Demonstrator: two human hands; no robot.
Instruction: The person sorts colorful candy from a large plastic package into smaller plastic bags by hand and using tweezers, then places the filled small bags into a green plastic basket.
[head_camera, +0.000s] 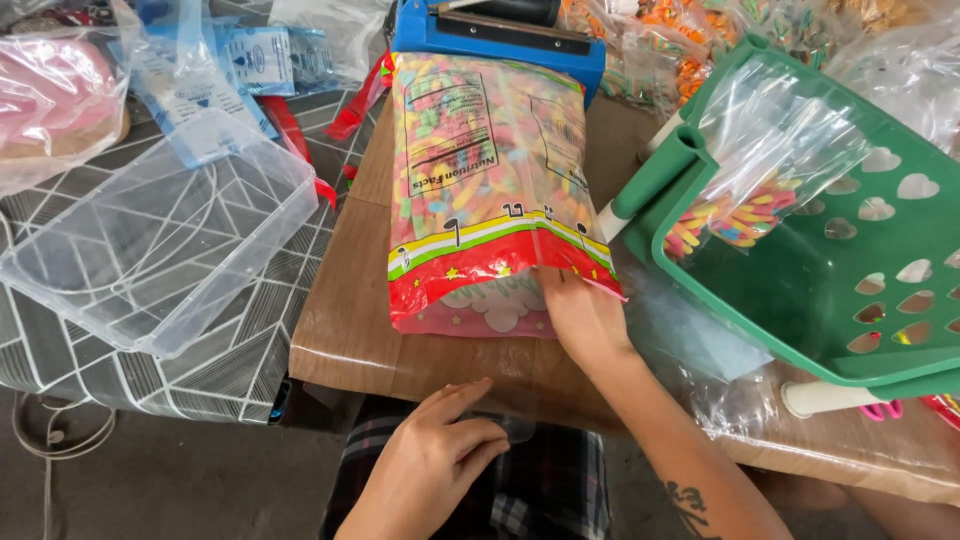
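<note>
1. Right hand (578, 312) reaches forward from the lower right, forearm extended; the hand enters the open lower end of the candy bag (490, 190), palm down.
2. Left hand (435, 455) sits low, at the near edge of the surface, wrist bent, palm down.
3. The brown surface (340, 330) carries the candy bag lying flat, its far end at a blue sealing machine (497, 35). A green basket (830, 290), tilted, stands to the right, holding a clear bag of candy (745, 215). A clear plastic lid (160, 250) lies to the left on a patterned cloth.
4. Right fingers are hidden inside the bag; their spread cannot be told.
5. Left fingers are loosely curled, pinching a small clear plastic bag (515, 428).
</note>
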